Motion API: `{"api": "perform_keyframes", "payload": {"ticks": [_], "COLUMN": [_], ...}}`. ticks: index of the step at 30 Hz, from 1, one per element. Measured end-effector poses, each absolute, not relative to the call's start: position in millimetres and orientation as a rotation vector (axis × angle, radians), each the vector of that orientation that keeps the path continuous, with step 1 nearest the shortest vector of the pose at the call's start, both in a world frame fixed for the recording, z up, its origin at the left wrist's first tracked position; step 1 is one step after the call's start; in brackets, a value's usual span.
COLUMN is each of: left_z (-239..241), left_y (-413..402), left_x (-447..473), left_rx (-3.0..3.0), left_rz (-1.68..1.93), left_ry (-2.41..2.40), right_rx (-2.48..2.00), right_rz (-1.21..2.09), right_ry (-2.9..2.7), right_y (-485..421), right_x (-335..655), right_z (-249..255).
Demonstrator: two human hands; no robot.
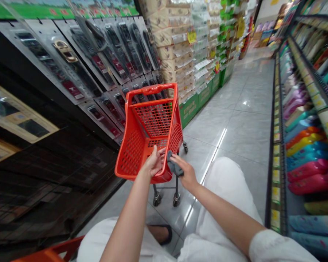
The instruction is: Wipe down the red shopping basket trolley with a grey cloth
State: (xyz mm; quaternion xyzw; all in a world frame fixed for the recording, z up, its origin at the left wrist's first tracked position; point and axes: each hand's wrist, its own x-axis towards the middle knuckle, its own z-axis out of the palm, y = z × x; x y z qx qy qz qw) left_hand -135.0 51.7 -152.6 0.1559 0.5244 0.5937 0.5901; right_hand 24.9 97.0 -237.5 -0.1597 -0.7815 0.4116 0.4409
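A small red shopping cart stands in front of me on black-wheeled legs, and its basket holds nothing that I can see. My left hand is at the near right corner of the basket, palm turned up and fingers extended on the inner side of the rim. On the outer side of that corner, my right hand grips a dark grey cloth and presses it to the red plastic. Part of the cloth is hidden under the fingers.
Packaged belts hang on a rack at left. Stacked cartons line the aisle beyond. Shelves of colourful bottles run along the right. Another red plastic frame shows at lower left. Grey tiled floor stretches ahead.
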Motion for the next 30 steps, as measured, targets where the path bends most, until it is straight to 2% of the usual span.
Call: {"api": "perform_keyframes", "payload": {"ticks": [3, 5, 10, 14, 20, 23, 30], "left_z": [-159, -160, -158, -157, -151, -150, -157], "left_y": [55, 57, 62, 61, 62, 65, 64], "left_x": [-128, -124, -120, -117, -110, -110, -116], "left_rx": [0.521, 0.627, 0.815, 0.807, 0.831, 0.868, 0.779], "left_rz": [1.388, 1.399, 1.41, 1.347, 1.388, 1.387, 1.329], "left_ry": [1.367, 1.482, 1.722, 1.73, 1.728, 1.772, 1.815], "right_rx": [-0.597, -0.577, -0.487, -0.452, -0.602, -0.638, -0.708], "right_rz": [1.181, 1.209, 1.178, 1.094, 1.186, 1.222, 1.338], "right_ry": [-1.638, -1.56, -1.59, -1.666, -1.556, -1.465, -1.35], "right_y": [129, 144, 118, 91, 143, 137, 59], "right_x": [-1, -18, -28, -18, -44, -50, -34], "right_z": [-237, -231, -229, -238, -217, -212, -280]}}
